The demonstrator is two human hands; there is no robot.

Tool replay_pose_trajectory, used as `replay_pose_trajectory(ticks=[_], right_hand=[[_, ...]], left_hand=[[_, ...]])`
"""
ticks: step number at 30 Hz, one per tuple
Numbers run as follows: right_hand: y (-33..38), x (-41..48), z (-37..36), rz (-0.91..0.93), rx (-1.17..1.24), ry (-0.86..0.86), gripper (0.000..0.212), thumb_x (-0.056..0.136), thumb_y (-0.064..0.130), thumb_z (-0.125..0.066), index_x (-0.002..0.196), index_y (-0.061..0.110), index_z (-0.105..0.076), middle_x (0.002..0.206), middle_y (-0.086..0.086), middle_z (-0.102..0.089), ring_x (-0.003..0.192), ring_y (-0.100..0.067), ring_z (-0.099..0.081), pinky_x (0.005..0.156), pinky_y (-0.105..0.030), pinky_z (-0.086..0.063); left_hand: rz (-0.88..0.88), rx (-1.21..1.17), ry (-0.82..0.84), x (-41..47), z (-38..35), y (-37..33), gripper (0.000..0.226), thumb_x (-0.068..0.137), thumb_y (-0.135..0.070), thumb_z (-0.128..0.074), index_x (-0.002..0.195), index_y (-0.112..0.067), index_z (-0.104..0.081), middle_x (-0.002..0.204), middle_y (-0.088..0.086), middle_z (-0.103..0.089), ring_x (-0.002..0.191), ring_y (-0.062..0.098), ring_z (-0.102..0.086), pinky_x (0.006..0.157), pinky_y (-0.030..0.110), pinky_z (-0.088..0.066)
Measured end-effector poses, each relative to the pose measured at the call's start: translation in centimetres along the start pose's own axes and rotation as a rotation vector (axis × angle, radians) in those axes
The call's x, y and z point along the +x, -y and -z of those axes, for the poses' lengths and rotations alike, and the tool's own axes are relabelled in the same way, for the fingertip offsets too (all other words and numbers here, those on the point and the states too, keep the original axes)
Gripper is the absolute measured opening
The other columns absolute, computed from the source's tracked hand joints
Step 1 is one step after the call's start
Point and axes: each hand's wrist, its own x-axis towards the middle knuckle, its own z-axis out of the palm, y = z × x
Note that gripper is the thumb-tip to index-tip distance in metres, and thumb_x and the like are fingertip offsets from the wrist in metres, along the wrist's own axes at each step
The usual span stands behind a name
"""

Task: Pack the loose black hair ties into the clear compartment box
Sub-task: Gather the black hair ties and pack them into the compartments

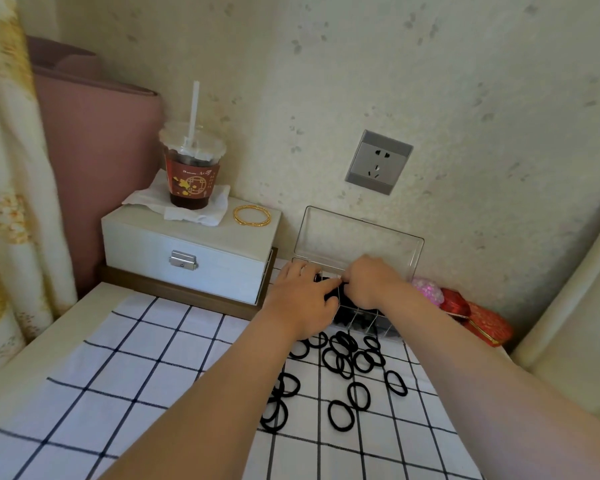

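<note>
Black elastic hair ties (342, 342) loose before clear plastic compartment box (361, 237); over it, right hand (371, 282) pinches one, left hand (302, 292) fingers flat, likely tamping.

Head-worn view, facing forward and down — close above table (45, 336), edges apparently distorted

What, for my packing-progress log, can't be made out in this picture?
Head view only:
- Clear compartment box: rear cells hidden by both hands; fill unknown.
- Left hand and right hand: fingers bend over the box, tips unseen; what they hold is unclear.
- Loose hair ties: some lie under the left forearm, so no exact count.
</note>
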Motion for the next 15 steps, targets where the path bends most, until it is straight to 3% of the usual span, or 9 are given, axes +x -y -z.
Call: replay_pose_trajectory(ticks=[3,7,11,13,15], right_hand=[[-0.9,-0.5,1.0,0.042,0.120,0.137,0.031,0.095,0.010,-0.044,0.111,0.006,-0.070,0.108,-0.013,-0.068,0.099,-0.028,-0.063,0.088,-0.037,-0.054],[-1.5,-1.6,1.3,0.049,0.371,0.045,0.033,0.096,0.006,-0.050,0.125,0.007,-0.067,0.127,-0.012,-0.065,0.117,-0.030,-0.060,0.102,-0.037,-0.047],[-1.3,-3.4,0.3,0.165,0.261,-0.061,0.035,0.089,0.014,-0.046,0.109,0.021,-0.074,0.106,-0.002,-0.072,0.104,-0.025,-0.063,0.094,-0.039,-0.050],[-1.0,-3.9,-0.7,0.210,0.087,-0.060,0.037,0.087,0.024,-0.040,0.105,0.024,-0.072,0.109,0.002,-0.069,0.116,-0.021,-0.055,0.106,-0.042,-0.036],[-0.6,-4.0,-1.5,0.230,-0.005,-0.044,0.042,0.091,0.030,-0.035,0.118,0.028,-0.067,0.132,0.009,-0.061,0.138,-0.019,-0.037,0.118,-0.048,-0.015]], left_hand=[[0.014,0.034,0.020,-0.1,0.1,-0.4,0.052,0.098,-0.045,-0.029,0.150,-0.042,-0.030,0.156,0.003,-0.030,0.145,0.026,-0.014,0.120,0.043,-0.008],[0.033,0.013,0.021,-0.1,0.2,-0.6,0.052,0.098,-0.044,-0.030,0.150,-0.042,-0.031,0.156,0.002,-0.030,0.146,0.026,-0.012,0.120,0.043,-0.008],[0.045,-0.047,-0.024,-0.2,0.1,-0.7,0.050,0.095,-0.043,-0.038,0.145,-0.036,-0.041,0.150,0.000,-0.039,0.142,0.023,-0.021,0.117,0.039,-0.012],[0.054,-0.092,-0.055,-0.1,-0.1,-0.5,0.048,0.093,-0.043,-0.043,0.138,-0.028,-0.045,0.143,-0.002,-0.046,0.135,0.020,-0.029,0.113,0.035,-0.018],[0.050,-0.114,-0.070,-0.1,-0.3,-0.3,0.049,0.093,-0.044,-0.045,0.138,-0.026,-0.044,0.142,-0.002,-0.046,0.133,0.020,-0.032,0.112,0.034,-0.020]])
